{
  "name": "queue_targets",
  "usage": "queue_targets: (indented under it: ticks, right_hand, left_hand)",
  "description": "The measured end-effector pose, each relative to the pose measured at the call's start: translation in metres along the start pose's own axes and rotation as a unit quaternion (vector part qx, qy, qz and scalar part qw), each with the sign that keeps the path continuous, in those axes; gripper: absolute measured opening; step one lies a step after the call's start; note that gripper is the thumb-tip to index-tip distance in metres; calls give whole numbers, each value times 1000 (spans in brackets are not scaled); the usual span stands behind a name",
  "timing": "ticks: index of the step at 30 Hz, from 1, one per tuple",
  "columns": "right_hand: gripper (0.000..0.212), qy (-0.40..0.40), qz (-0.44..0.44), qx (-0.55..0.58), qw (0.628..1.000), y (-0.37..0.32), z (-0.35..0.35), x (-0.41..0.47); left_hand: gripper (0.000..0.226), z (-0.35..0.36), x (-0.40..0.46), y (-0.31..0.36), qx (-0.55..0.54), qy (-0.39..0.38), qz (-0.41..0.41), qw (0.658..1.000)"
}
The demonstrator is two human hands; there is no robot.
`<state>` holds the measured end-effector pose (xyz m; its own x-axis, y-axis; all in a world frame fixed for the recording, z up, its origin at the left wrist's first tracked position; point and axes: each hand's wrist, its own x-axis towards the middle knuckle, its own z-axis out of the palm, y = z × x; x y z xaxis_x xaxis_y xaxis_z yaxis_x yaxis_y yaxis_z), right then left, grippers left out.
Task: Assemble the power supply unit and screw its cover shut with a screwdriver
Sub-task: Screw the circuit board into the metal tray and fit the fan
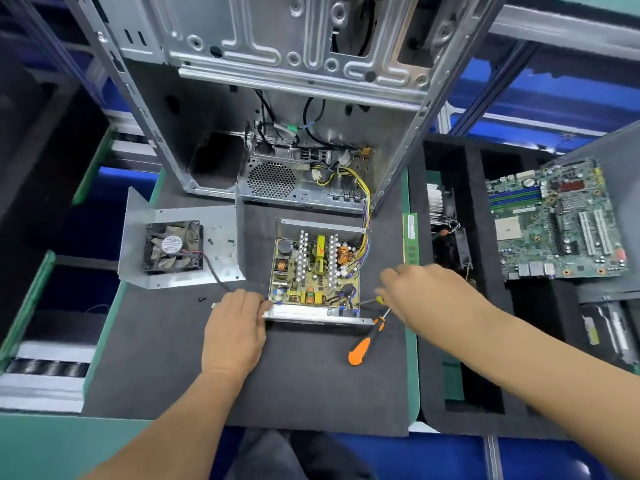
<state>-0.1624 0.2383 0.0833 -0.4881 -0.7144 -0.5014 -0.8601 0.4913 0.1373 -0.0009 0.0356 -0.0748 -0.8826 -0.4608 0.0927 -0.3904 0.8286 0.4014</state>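
The power supply is still open on the bench (311, 393): its base (317, 271), circuit board bared, sits on the dark mat, and the cover (183, 244), with the fan (173, 247) fixed inside it, lies apart to the left, tied to the base by a thin cable. So the step in hand looks like steadying and lining up the base before closing it.

The left hand (235, 327) lies palm down on the mat, its fingers (254, 301) straight and touching the near-left corner of the base, grasping nothing. The right hand (420, 294) reaches in from the right, forearm angled across the mat, with loosely spread fingers hovering just right of the base; whether they touch it I cannot tell, and they appear to hold nothing.

The orange-handled screwdriver (367, 341) lies just below the right fingers, its shaft pointing toward the near-right corner of the base. Small dark screws (210, 241) rest on the cover, beyond the left fingers.

Next, I judge, the cover must be lifted over, minding the fan cable, seated squarely, then screws and screwdriver picked up.
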Motion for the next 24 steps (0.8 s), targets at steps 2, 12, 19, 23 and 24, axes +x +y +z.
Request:
queue_targets:
  ticks: [2,12,19,23,24]
  right_hand:
    - [9,27,-5,49,998,1,3,-1]
    - [24,85,-48,157,983,10,4,-10]
    - [18,91,-51,172,980,14,-3,-2]
    - [14,95,-20,195,976,19,-4,6]
    - [14,98,-6,203,974,20,-4,7]
  left_hand:
    - [20,1,0,-1,2,3,-2,1000]
    - [35,2,0,-3,-3,5,1,1000]
    - [34,6,-1,-4,13,26,8,1000]
    - [34,7,-2,-6,21,18,3,1000]
    - [34,8,-2,-6,21,16,3,1000]
